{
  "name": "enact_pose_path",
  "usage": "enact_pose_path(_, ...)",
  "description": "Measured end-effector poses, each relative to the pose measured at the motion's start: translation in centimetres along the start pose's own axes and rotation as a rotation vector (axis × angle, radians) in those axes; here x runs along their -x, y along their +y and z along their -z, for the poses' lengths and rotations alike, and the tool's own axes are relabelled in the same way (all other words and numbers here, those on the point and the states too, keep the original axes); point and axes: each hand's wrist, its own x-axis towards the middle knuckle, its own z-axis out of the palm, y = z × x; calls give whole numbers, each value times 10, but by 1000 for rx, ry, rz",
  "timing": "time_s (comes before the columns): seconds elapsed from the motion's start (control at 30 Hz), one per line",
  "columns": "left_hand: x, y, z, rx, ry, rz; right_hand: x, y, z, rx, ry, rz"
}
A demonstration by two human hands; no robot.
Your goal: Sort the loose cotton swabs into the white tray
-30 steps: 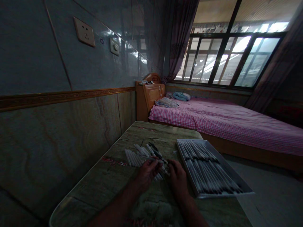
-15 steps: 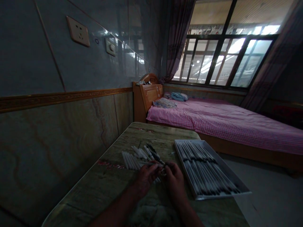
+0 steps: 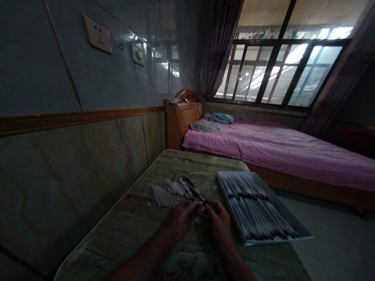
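My left hand (image 3: 184,216) is closed on a thin, pale pen-like tube (image 3: 187,201) that points left from the fingertips. Close beside it, my right hand (image 3: 218,217) pinches the tube's right end, where a small dark part shows; the fingers hide its exact shape. Just beyond the hands lie several white tubes (image 3: 163,196) in a row on the table. A small pile of dark slim pieces (image 3: 191,185) rests by more white tubes (image 3: 175,186). To the right, a shallow white tray (image 3: 293,222) holds many thin pale sticks with dark ends (image 3: 260,218) in two rows.
The marble-patterned table (image 3: 117,234) runs along a tiled wall (image 3: 73,168). Past its far edge stands a bed (image 3: 275,148) with a pink checked sheet and a wooden headboard (image 3: 187,117). Grey floor (image 3: 331,218) shows to the right of the tray.
The view has shifted slightly. Both hands stay together at the same spot near the tubes, with only small finger movement. The tray and loose pieces lie as before.
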Motion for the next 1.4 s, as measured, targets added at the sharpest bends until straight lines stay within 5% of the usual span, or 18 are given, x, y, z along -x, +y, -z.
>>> enact_pose_path(0.3,0,-2,-1,-10,13,-22,-1,7,0,52,14,25)
enact_pose_path(0.83,0,-5,0,-207,63,-141,5,6,3,620,-67,333)
enact_pose_path(1.17,-4,-11,0,-318,10,-178,-8,36,23,1058,-86,789)
enact_pose_path(1.4,-6,-7,1,-233,23,-188,2,5,14,743,-128,391)
